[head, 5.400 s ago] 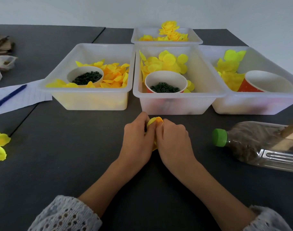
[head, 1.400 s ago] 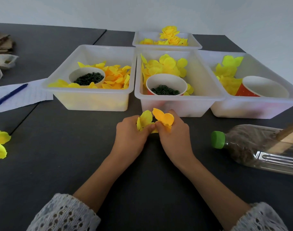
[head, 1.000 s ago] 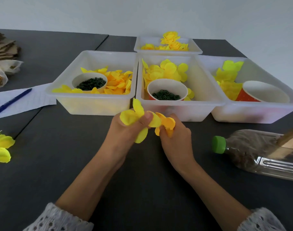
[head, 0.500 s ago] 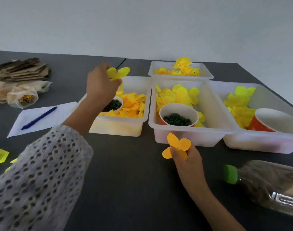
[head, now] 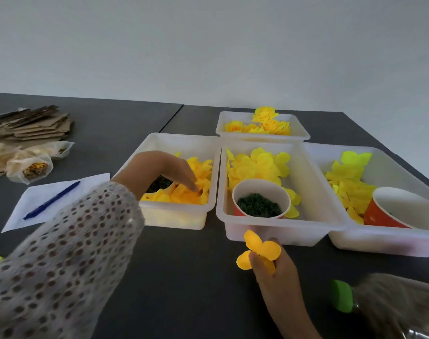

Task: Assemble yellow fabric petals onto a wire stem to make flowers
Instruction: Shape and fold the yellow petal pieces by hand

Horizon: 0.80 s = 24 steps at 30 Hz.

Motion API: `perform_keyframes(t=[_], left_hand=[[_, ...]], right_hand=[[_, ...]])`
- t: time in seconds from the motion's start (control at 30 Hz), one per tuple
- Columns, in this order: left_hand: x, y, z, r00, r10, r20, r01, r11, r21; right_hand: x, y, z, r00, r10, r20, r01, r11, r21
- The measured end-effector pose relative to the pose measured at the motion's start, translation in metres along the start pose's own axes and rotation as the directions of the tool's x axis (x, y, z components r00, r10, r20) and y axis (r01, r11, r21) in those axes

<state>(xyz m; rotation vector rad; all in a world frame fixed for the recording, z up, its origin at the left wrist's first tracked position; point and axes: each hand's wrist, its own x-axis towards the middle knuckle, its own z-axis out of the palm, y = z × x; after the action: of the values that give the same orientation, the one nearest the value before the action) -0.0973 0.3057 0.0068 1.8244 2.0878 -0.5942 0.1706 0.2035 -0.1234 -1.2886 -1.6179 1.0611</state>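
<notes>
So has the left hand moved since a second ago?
Yes. The left hand left the right hand and went forward-left into the left bin, fingers on the orange-yellow petals.

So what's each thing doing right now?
left hand: reaching into the orange-yellow petals in the left bin
right hand: grip on a half-made flower
bottle: on its side, green cap on
pen: lying on paper

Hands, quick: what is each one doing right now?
Left hand: fingers reach into the petals in the left bin; grip cannot be told.
Right hand: pinching a half-made flower.
</notes>
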Motion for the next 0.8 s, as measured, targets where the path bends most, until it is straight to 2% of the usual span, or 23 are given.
perform_keyframes(t=[0.07,0.13,0.2,0.27,0.33,0.4,0.47,0.53,0.6,0.7,0.8], left_hand=[[-0.012,-0.002,-0.005,0.995,0.049,0.089,-0.051,0.998,0.021],[-0.027,-0.009,-0.006,0.989,0.133,0.069,-0.129,0.990,-0.053],[-0.043,-0.020,-0.006,0.969,0.236,-0.073,-0.247,0.939,-0.240],[-0.061,-0.031,-0.006,0.917,0.295,-0.267,-0.388,0.813,-0.434],[-0.076,-0.038,-0.003,0.862,0.286,-0.418,-0.490,0.678,-0.548],[-0.088,-0.040,0.004,0.814,0.215,-0.540,-0.555,0.564,-0.612],[-0.096,-0.038,0.010,0.776,0.141,-0.615,-0.601,0.462,-0.652],[-0.100,-0.037,0.016,0.770,0.087,-0.632,-0.603,0.420,-0.678],[-0.102,-0.039,0.022,0.768,0.071,-0.637,-0.603,0.416,-0.681],[-0.101,-0.042,0.027,0.762,0.060,-0.645,-0.601,0.436,-0.669],[-0.094,-0.035,0.029,0.754,0.071,-0.653,-0.607,0.454,-0.653]], right_hand=[[-0.004,-0.007,-0.003,1.000,-0.007,0.024,0.006,1.000,0.028],[-0.009,-0.016,-0.007,0.999,0.005,0.052,-0.007,0.999,0.053],[-0.011,-0.037,-0.009,0.997,0.003,0.073,-0.003,1.000,0.003],[0.000,-0.069,-0.009,0.989,-0.144,-0.018,0.142,0.988,-0.064],[0.027,-0.109,-0.004,0.970,-0.240,-0.051,0.240,0.971,0.001],[0.065,-0.142,0.012,0.985,-0.129,0.110,0.118,0.987,0.105],[0.109,-0.162,0.033,0.965,0.031,0.259,-0.089,0.972,0.216],[0.137,-0.178,0.053,0.924,0.139,0.355,-0.246,0.930,0.274],[0.149,-0.181,0.063,0.906,0.181,0.382,-0.289,0.924,0.249],[0.137,-0.172,0.057,0.956,0.123,0.268,-0.157,0.982,0.110],[0.088,-0.147,0.035,0.971,-0.097,0.219,0.084,0.994,0.068]])
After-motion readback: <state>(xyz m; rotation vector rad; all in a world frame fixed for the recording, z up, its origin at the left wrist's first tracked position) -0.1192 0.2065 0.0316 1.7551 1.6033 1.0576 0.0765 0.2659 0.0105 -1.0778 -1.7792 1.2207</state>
